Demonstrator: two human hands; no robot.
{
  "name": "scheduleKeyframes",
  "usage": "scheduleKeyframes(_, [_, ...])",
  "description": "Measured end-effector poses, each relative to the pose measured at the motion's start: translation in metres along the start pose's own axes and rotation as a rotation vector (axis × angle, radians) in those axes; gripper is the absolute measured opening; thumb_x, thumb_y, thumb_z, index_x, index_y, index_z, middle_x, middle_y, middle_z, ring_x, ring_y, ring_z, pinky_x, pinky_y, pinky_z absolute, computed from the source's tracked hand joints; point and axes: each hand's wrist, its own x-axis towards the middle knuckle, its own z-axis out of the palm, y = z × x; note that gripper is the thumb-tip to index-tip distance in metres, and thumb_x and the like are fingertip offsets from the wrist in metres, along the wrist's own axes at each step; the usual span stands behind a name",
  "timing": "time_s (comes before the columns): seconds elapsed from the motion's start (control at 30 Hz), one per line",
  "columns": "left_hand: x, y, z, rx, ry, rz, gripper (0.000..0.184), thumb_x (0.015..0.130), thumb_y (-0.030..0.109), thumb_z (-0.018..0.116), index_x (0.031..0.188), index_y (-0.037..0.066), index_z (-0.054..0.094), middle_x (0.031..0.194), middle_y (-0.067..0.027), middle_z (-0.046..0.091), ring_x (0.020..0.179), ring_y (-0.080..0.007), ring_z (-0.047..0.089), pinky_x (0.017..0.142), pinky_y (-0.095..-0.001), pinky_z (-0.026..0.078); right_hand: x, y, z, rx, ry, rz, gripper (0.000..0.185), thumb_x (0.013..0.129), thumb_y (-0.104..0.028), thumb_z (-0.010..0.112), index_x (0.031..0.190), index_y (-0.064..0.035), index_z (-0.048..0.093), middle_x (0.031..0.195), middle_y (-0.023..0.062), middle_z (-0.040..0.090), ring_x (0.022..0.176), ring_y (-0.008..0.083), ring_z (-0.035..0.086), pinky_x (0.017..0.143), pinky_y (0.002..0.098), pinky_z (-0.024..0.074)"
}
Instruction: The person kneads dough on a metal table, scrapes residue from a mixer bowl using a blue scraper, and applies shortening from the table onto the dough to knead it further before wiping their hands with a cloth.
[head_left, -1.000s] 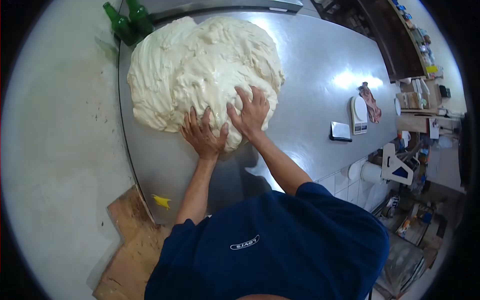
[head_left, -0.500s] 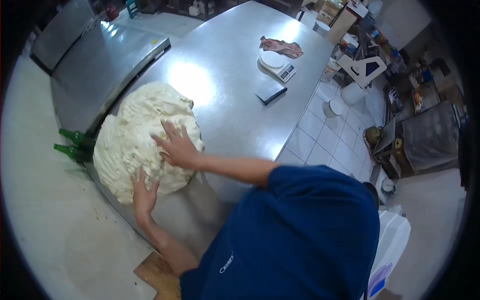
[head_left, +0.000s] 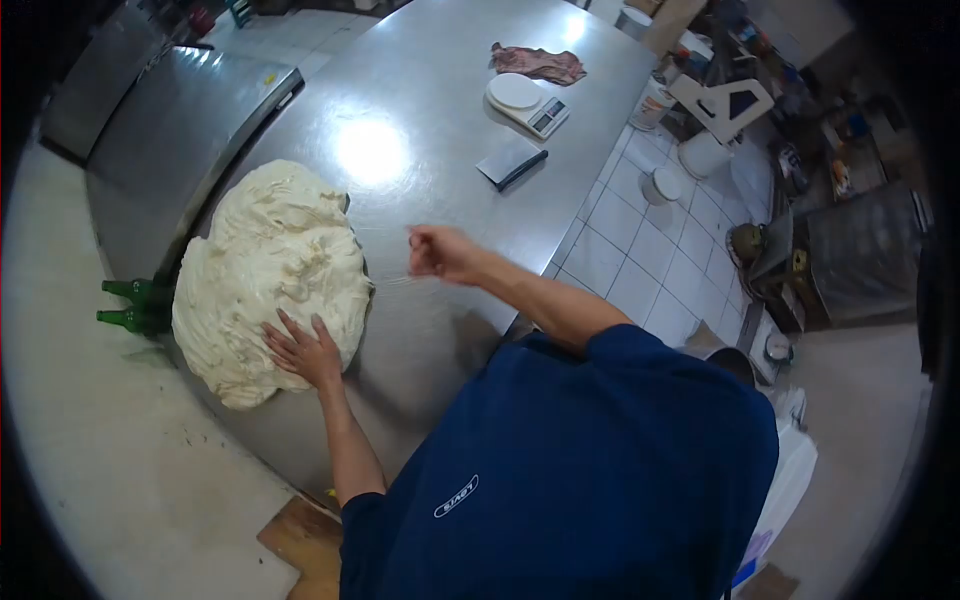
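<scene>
A large mound of pale dough (head_left: 265,270) lies on the steel table (head_left: 430,120) at the left. My left hand (head_left: 308,353) rests on the dough's lower right part, fingers spread. My right hand (head_left: 438,254) is off the dough, to its right above the table, with its fingers curled together; thin strands stretch between it and the dough's edge. Whether anything is inside those fingers cannot be made out. A scraper (head_left: 512,164) with a dark handle lies beyond my right hand.
Behind the scraper are a white scale (head_left: 530,104) and a crumpled cloth (head_left: 538,64). Green bottles (head_left: 135,305) stand left of the dough, by the wall. A raised steel surface (head_left: 185,140) borders the table at the upper left.
My right hand has lifted off the dough and moved right, its fingers now curled. My left hand stays on the dough. The view has swung to the right.
</scene>
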Motion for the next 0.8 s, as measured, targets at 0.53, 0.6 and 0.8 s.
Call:
scheduleKeyframes(0.53, [-0.042, 0.168, -0.041, -0.552, -0.073, -0.916, 0.035, 0.1, 0.028, 0.058, 0.123, 0.002, 0.064, 0.12, -0.0124, 0.062, 0.112, -0.023, 0.056, 0.095, -0.0351, 0.044, 0.05, -0.403, -0.352, -1.852, 0.621, -0.679, 0.033, 0.099, -0.031, 0.057, 0.116, -0.0061, 0.07, 0.106, 0.0146, 0.073, 0.092, 0.0266, 0.07, 0.079, 0.0391, 0.0547])
scheduleKeyframes(0.6, [-0.053, 0.194, -0.063, -0.65, -0.003, -1.032, 0.03, 0.095, 0.028, 0.066, 0.1, 0.0, 0.075, 0.086, -0.0057, 0.075, 0.078, -0.012, 0.068, 0.072, -0.0285, 0.053, 0.052, -0.437, -0.375, -1.832, 0.247, -0.78, 0.034, 0.099, -0.035, 0.057, 0.116, -0.0097, 0.073, 0.103, 0.0131, 0.075, 0.089, 0.0284, 0.071, 0.075, 0.0408, 0.0551])
scheduleKeyframes(0.8, [-0.098, 0.278, -0.065, -0.985, 0.317, -1.238, 0.032, 0.102, 0.031, 0.056, 0.1, 0.0, 0.068, 0.081, -0.0067, 0.07, 0.078, -0.0144, 0.069, 0.075, -0.0291, 0.054, 0.155, -0.449, -0.236, -1.493, 0.713, -0.847, 0.029, 0.099, -0.021, 0.053, 0.114, 0.0001, 0.066, 0.107, 0.0155, 0.07, 0.097, 0.0283, 0.066, 0.088, 0.0398, 0.0522])
